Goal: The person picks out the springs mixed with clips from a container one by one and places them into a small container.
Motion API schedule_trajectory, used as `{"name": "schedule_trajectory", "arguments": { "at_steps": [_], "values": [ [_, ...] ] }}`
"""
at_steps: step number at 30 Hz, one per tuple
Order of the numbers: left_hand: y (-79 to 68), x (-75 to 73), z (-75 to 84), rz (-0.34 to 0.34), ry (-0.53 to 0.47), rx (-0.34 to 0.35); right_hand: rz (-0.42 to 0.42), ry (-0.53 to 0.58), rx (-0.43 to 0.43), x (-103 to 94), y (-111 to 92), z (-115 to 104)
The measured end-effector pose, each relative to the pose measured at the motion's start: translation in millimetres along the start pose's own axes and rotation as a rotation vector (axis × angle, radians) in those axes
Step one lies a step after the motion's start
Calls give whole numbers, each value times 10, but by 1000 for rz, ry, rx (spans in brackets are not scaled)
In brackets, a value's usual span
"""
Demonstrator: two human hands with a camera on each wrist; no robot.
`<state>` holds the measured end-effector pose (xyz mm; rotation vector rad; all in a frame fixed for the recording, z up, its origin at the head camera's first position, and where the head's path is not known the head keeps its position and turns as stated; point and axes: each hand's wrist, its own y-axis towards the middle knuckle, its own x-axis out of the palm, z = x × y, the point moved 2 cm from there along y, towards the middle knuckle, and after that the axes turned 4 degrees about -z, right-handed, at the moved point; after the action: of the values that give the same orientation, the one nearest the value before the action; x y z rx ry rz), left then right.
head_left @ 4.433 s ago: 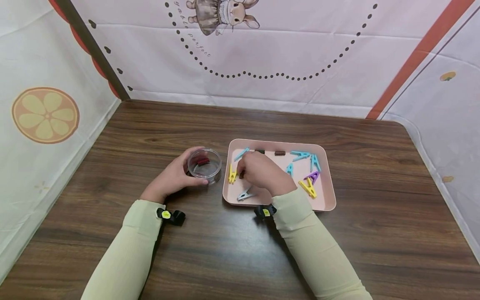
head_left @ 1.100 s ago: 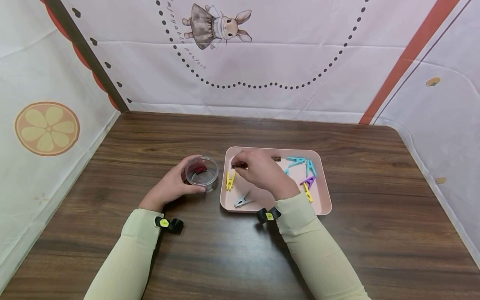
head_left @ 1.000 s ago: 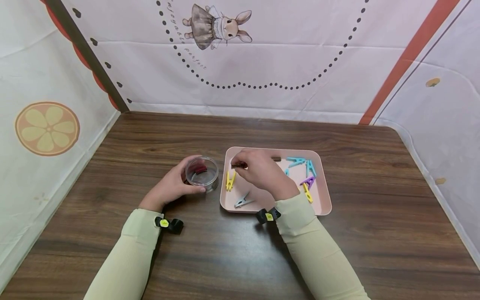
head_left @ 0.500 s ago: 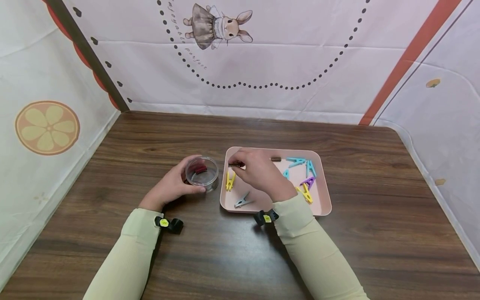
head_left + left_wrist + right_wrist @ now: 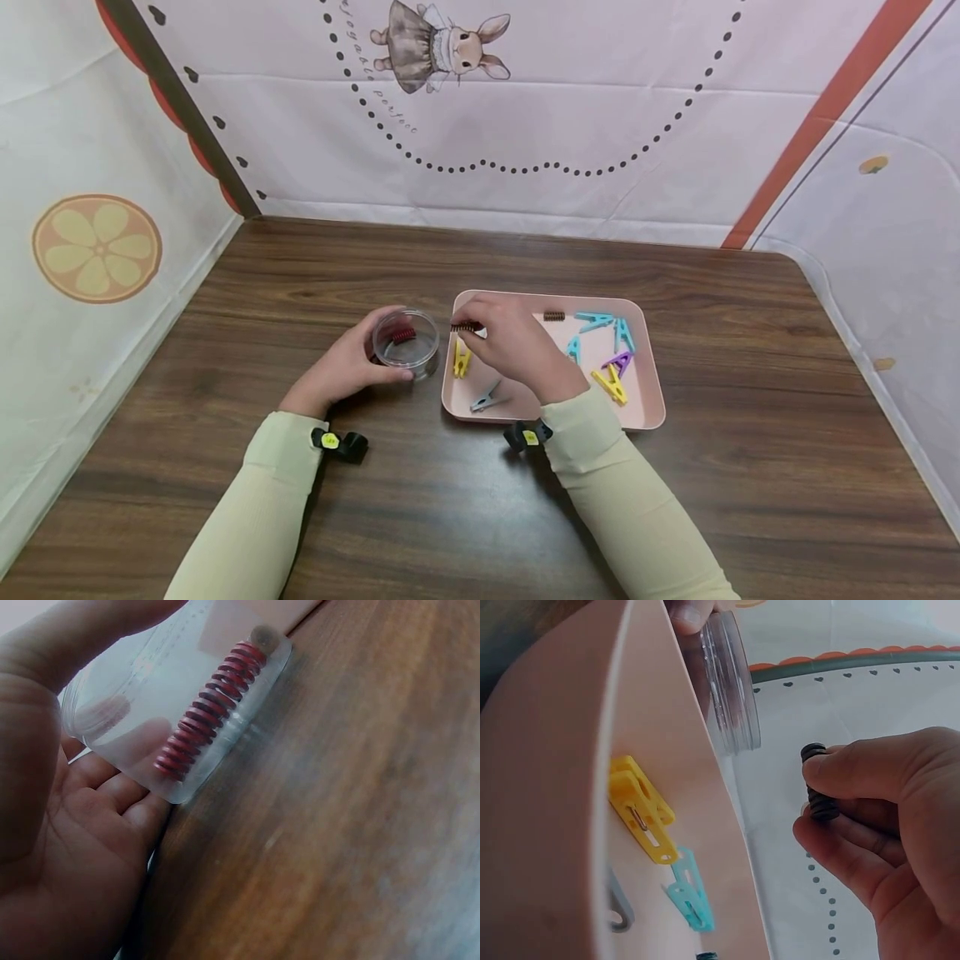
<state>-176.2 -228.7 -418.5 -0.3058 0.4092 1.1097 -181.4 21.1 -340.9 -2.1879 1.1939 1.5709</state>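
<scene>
In the head view my left hand (image 5: 347, 363) grips a clear round plastic container (image 5: 423, 360) on the table, fingers behind and thumb in front. Inside it lies a red coil spring (image 5: 210, 710), close up in the left wrist view. My right hand (image 5: 517, 342) pinches a dark coil spring (image 5: 823, 804) between thumb and fingers, near the left rim of the pink tray (image 5: 651, 392). In the right wrist view this spring is held clear of the tray. Another dark spring (image 5: 554, 317) lies at the tray's back.
Several plastic clothespins lie in the tray: a yellow one (image 5: 461, 360) and a grey one (image 5: 489, 398) at left, blue ones (image 5: 594, 321), a purple one (image 5: 619, 362) and another yellow one (image 5: 611, 387) at right. One more dark spring (image 5: 706, 955) peeks in the right wrist view.
My right hand was down among the tray's contents; now it is lifted, pinching the dark spring, and has shifted left towards the container. My left hand keeps its grip.
</scene>
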Motion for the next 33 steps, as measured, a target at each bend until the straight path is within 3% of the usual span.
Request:
{"name": "schedule_trajectory", "arguments": {
  "at_steps": [33],
  "values": [
    [-5,2,7,-1,-7,-9,97,3,-42,100,85,-105]
  ]
}}
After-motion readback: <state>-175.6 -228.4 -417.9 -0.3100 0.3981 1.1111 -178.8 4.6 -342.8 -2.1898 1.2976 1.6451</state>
